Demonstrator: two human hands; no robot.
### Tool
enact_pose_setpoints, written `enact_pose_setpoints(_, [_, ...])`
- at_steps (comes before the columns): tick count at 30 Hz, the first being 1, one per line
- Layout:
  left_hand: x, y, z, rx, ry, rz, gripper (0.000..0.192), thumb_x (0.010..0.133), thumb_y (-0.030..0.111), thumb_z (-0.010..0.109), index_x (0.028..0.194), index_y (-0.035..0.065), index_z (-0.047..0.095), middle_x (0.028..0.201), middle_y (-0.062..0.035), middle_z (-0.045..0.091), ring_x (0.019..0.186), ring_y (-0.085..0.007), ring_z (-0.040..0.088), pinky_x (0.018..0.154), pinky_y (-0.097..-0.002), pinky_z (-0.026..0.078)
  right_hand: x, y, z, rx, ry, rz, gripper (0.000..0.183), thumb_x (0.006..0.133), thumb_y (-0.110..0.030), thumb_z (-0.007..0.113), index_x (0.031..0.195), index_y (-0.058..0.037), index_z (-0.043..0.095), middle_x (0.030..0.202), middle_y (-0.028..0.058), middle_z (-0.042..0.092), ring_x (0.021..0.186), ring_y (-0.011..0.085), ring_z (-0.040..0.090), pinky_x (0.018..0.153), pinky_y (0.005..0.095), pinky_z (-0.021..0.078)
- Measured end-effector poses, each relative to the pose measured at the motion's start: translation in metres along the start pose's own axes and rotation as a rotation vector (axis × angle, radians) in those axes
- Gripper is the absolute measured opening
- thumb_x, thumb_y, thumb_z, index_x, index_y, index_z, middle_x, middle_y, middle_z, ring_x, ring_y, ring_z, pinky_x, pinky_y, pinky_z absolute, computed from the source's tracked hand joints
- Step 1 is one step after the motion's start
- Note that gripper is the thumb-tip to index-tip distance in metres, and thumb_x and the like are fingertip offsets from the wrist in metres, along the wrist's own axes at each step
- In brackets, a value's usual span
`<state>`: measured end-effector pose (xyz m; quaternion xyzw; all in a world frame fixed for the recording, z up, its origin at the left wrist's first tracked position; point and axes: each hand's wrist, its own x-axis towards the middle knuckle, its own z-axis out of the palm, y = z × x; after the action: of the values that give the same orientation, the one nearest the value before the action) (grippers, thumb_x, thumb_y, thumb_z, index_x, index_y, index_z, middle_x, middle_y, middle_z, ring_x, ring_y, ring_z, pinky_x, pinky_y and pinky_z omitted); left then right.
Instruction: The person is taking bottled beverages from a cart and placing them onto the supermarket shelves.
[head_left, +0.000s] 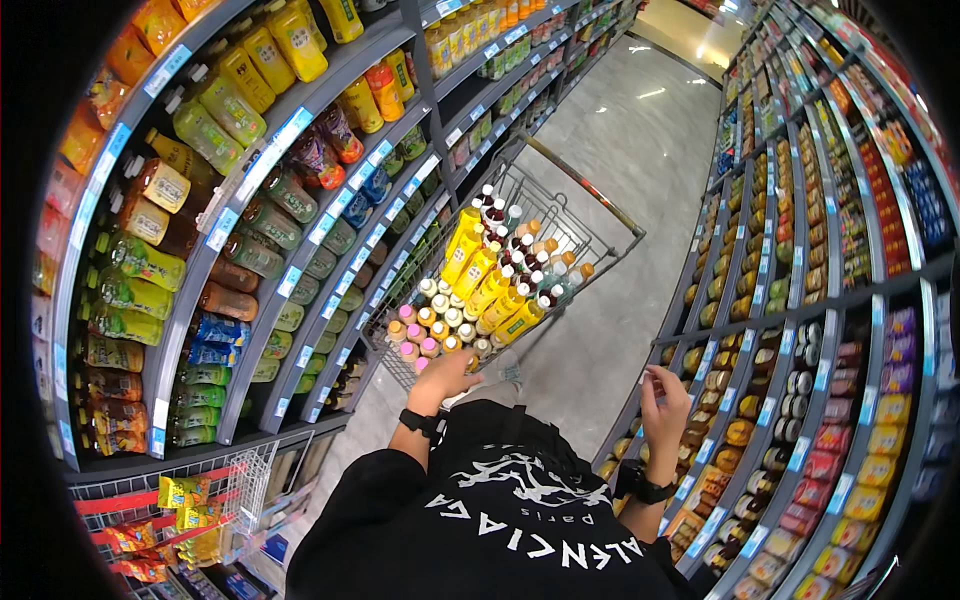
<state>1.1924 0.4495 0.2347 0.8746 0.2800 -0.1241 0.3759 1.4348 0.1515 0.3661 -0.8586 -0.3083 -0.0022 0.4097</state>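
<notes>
A wire shopping cart (517, 180) stands in front of me, loaded with upright bottles. My left hand (448, 375) is over the cart's near side, close to the pink-capped bottles (409, 349) and white-capped bottles (442, 303); its thumb is spread and I see nothing in it. Yellow drink bottles (491, 292) stand in a slanting row mid-cart. Behind them are dark bottles with white caps (495, 212) and clear bottles with orange-brown caps (581, 274). My right hand (666, 397) is raised beside the right-hand shelves, fingers loosely bent, with nothing visible in it.
Bottled drinks fill the left shelf (247, 180). Jars and packets line the right shelf (750, 352). Grey tiled floor (637, 112) runs along the aisle beyond the cart handle (577, 176). A wire rack with snack bags (184, 491) is at lower left.
</notes>
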Motion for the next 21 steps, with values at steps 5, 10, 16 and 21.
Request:
enact_pose_setpoints(5, [0.044, -0.003, -0.032, -0.045, 0.205, -0.145, 0.052, 0.086, 0.037, 0.073, 0.128, 0.0069, 0.062, 0.121, -0.0193, 0.069, 0.11, -0.0386, 0.066, 0.09, -0.0481, 0.053, 0.09, 0.016, 0.027, -0.002, -0.029, 0.001, 0.016, 0.093, -0.005, 0.066, 0.107, 0.0013, 0.07, 0.09, 0.013, 0.069, 0.07, 0.0207, 0.064, 0.065, 0.0324, 0.052])
enact_pose_setpoints(10, [0.057, -0.01, -0.044, -0.079, 0.222, -0.129, 0.055, 0.087, 0.034, 0.072, 0.132, 0.006, 0.059, 0.119, -0.0196, 0.069, 0.107, -0.0401, 0.066, 0.088, -0.0489, 0.053, 0.164, 0.033, 0.064, -0.111, -0.229, -0.006, 0.032, 0.092, -0.011, 0.068, 0.122, -0.002, 0.064, 0.113, 0.016, 0.067, 0.093, 0.0294, 0.065, 0.079, 0.0381, 0.0529])
enact_pose_setpoints(16, [0.057, -0.011, -0.032, -0.075, 0.23, -0.284, 0.045, 0.087, 0.037, 0.068, 0.123, 0.0094, 0.062, 0.11, -0.0182, 0.071, 0.099, -0.0407, 0.068, 0.081, -0.0511, 0.056, 0.23, 0.095, 0.133, -0.209, -0.422, -0.193, 0.051, 0.084, -0.017, 0.072, 0.131, -0.0027, 0.057, 0.125, 0.022, 0.06, 0.117, 0.0433, 0.056, 0.099, 0.0464, 0.0476])
enact_pose_setpoints(21, [0.049, -0.012, -0.019, -0.124, 0.243, -0.437, 0.048, 0.09, 0.043, 0.064, 0.124, 0.0095, 0.061, 0.115, -0.0183, 0.071, 0.106, -0.0405, 0.068, 0.086, -0.0522, 0.055, 0.268, 0.105, 0.221, 0.01, -0.664, -0.155, 0.05, 0.083, -0.018, 0.074, 0.13, -0.0062, 0.062, 0.114, 0.0205, 0.067, 0.097, 0.0338, 0.067, 0.082, 0.042, 0.0541])
